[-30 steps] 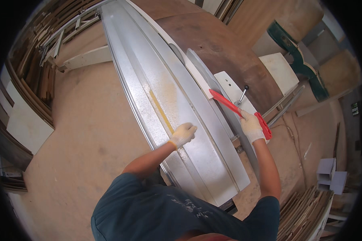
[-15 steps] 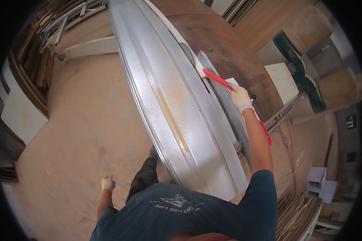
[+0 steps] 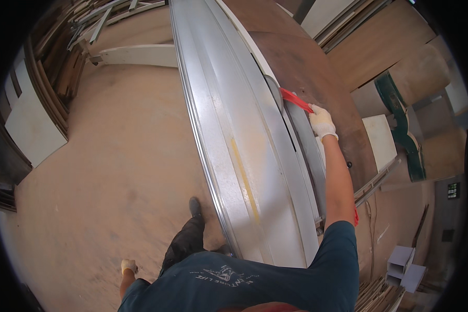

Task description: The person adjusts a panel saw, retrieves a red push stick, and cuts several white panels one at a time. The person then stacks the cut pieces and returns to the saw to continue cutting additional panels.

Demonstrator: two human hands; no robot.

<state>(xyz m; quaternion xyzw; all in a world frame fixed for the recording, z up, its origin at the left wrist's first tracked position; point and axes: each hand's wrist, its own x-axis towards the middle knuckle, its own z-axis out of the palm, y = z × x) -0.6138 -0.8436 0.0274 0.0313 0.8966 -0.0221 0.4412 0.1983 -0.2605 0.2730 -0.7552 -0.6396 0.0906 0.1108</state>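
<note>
A long silvery metal machine table (image 3: 275, 208) with lengthwise grooves and a yellow strip runs away from me. My right hand (image 3: 322, 122), in a pale knitted glove, reaches over its right side. Its fingers are closed round the end of a long red bar (image 3: 296, 100), like a handle or push stick. The bar's other end lies by a rounded grey plate (image 3: 273, 89). My left hand (image 3: 129, 267), gloved as well, hangs low at my left side, away from the table. Its fingers look curled in, with nothing visible in them.
A brown board surface (image 3: 307, 62) lies beyond the table's right side. Wood boards and strips (image 3: 62, 78) are piled at the far left, near a pale beam (image 3: 140, 55). A green curved frame (image 3: 400, 125) stands at the right. White boxes (image 3: 406, 268) sit at the lower right.
The view has shifted, so the table appears further right. I have stepped forward along the table; my right hand still holds the red bar, and my left hand still hangs low.
</note>
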